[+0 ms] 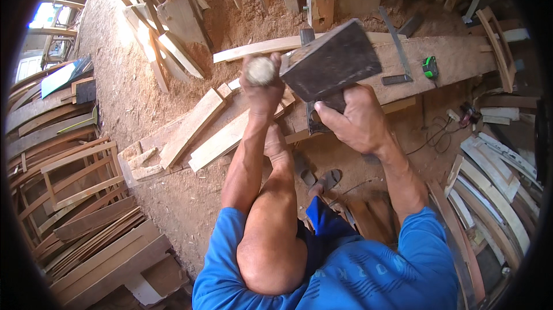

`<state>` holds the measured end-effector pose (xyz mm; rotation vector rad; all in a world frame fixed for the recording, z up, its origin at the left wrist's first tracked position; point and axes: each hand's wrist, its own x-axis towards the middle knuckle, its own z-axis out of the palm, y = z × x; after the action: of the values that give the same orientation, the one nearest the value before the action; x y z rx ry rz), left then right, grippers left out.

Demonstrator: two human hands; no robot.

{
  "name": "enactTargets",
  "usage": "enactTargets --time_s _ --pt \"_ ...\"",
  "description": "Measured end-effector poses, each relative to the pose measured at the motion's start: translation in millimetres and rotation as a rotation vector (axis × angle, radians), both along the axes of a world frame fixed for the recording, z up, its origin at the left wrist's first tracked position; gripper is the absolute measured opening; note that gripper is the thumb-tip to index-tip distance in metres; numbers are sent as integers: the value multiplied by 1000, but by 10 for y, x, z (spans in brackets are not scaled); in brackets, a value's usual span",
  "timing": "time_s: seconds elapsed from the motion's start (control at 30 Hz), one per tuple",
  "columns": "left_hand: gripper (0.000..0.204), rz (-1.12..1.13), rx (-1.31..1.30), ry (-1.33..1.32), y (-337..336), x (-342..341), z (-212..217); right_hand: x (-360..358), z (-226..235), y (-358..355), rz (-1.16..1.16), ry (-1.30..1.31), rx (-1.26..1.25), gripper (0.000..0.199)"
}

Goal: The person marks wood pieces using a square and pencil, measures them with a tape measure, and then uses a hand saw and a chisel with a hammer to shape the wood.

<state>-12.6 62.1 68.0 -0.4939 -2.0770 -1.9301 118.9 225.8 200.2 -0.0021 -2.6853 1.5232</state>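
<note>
My left hand [263, 95] is wrapped round an upright chisel handle, its pale, round, battered end [260, 71] facing up. The fist hides the blade. My right hand [358, 118] grips a mallet with a big dark rectangular head [333, 59], tilted and raised just right of the chisel. Some motion blur shows at the left fist. Below both hands runs a low, long wooden bench [455, 59]. A curved pale strip of wood [253, 49] lies along its far side. My bare foot [277, 147] rests at the bench below my left wrist.
On the bench's right lie a metal square [397, 50] and a green tape measure [430, 67]. Loose boards [196, 125] lie at its left. Wood pieces lean at the back [167, 22]. Frames [80, 174] and curved offcuts [489, 195] crowd both sides. Sawdust covers the ground.
</note>
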Motion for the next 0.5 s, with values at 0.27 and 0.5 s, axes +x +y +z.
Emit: enactTargets --time_s 0.27,0.5 --pt "15 -181 -196 -91 -127 -163 120 294 359 184 -175 262 -154 23" --pt "15 -259 -224 -48 -64 -9 185 192 574 165 -420 525 -180 15"
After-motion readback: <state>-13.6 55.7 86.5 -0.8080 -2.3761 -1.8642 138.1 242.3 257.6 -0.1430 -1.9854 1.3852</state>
